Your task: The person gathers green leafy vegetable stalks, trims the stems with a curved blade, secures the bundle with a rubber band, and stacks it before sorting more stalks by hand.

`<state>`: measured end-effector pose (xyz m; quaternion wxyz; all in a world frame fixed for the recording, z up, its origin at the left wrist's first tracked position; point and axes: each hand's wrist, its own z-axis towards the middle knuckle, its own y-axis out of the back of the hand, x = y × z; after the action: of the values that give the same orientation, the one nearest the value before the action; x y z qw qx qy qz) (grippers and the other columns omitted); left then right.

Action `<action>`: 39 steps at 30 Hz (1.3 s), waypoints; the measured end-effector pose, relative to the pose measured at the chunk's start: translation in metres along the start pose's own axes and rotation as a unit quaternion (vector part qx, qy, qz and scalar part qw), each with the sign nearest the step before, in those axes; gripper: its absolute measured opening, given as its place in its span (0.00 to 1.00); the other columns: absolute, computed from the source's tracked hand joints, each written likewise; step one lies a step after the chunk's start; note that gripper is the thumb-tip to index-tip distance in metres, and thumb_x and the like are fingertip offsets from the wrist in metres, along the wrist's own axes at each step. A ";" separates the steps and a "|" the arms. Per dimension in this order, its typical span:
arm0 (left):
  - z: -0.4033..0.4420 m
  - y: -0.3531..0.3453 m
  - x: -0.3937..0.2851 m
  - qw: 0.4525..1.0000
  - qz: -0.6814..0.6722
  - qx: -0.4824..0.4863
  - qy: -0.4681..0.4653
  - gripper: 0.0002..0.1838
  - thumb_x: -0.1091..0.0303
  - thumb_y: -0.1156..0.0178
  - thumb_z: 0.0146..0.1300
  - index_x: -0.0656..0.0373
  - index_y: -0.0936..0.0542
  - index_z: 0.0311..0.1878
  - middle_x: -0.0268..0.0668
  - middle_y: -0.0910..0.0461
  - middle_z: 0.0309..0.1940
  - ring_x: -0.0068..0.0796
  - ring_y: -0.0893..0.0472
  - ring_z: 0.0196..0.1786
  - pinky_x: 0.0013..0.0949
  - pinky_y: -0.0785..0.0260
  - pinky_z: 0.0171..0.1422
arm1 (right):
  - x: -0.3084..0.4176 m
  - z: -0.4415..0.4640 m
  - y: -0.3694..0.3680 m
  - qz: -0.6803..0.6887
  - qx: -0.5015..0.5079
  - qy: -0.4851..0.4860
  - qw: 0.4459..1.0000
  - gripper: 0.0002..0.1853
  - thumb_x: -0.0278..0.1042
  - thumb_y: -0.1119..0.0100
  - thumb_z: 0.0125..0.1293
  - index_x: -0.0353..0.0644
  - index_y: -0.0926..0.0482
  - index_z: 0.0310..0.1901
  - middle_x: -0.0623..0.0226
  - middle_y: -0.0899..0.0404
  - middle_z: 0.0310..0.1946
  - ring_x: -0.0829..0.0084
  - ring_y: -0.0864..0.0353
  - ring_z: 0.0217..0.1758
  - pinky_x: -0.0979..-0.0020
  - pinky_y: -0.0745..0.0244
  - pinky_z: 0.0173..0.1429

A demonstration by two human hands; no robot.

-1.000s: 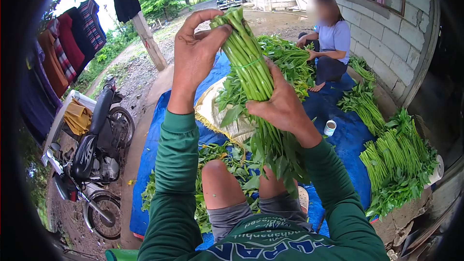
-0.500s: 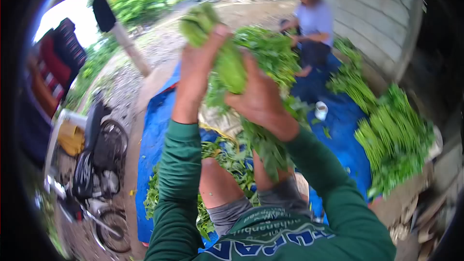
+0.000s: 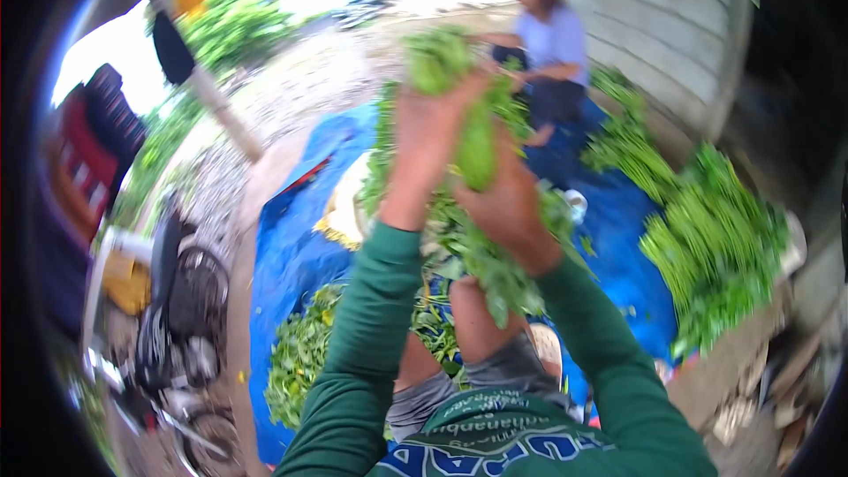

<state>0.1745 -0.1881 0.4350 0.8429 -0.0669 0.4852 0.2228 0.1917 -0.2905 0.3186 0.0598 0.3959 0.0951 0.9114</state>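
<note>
Raised in front of me is a thick bunch of leafy greens [image 3: 477, 155], its pale stem ends up and its leaves hanging down toward my knees. My left hand [image 3: 428, 128] is wrapped around the upper stems. Lower down, my right hand [image 3: 508, 199] grips the same bunch from the right side. Motion blur smears the fingers of both hands. Below my arms, loose greens [image 3: 305, 349] lie in a heap on a blue tarp [image 3: 291, 278].
Bundled greens [image 3: 720, 243] are stacked along the right edge. Another person [image 3: 556, 44] sits at the back right by a block wall [image 3: 662, 31]. A white cup [image 3: 574, 205] stands on the tarp. A motorcycle [image 3: 181, 318] is parked at left beside a post [image 3: 221, 115].
Both my hands have shifted to the right with the bunch still held between them. My view has turned slightly, and more of the tarp and a pale sack show at left.
</note>
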 end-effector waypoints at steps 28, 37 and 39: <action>-0.061 -0.069 0.014 0.919 -0.301 0.246 0.057 0.29 0.69 0.30 0.67 0.71 0.25 0.68 0.46 0.15 0.50 0.39 0.14 0.52 0.40 0.21 0.63 | -0.030 -0.113 0.111 0.160 0.080 -0.106 0.978 0.65 0.36 0.11 0.50 0.34 0.48 0.84 0.42 0.25 0.70 0.52 0.25 0.77 0.57 0.31 0.79; -0.102 -0.144 0.011 0.909 -0.234 0.338 0.062 0.34 0.74 0.19 0.53 0.70 0.20 0.63 0.43 0.12 0.51 0.31 0.11 0.51 0.34 0.17 0.58 | -0.040 -0.157 0.188 -0.189 0.027 -0.109 0.975 0.57 0.53 0.13 0.50 0.36 0.34 0.77 0.43 0.27 0.72 0.41 0.27 0.75 0.48 0.34 0.80; -0.116 -0.161 0.012 0.893 -0.283 0.340 0.082 0.36 0.74 0.18 0.53 0.69 0.22 0.66 0.43 0.12 0.51 0.31 0.11 0.51 0.35 0.17 0.59 | -0.049 -0.171 0.202 -0.186 0.032 -0.136 0.973 0.59 0.51 0.14 0.52 0.37 0.38 0.80 0.44 0.30 0.75 0.41 0.30 0.78 0.47 0.35 0.81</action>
<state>0.1594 -0.3660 0.3478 0.7989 0.0707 0.5592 -0.2102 0.0927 -0.5174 0.2143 0.2279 0.4934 0.1874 0.8182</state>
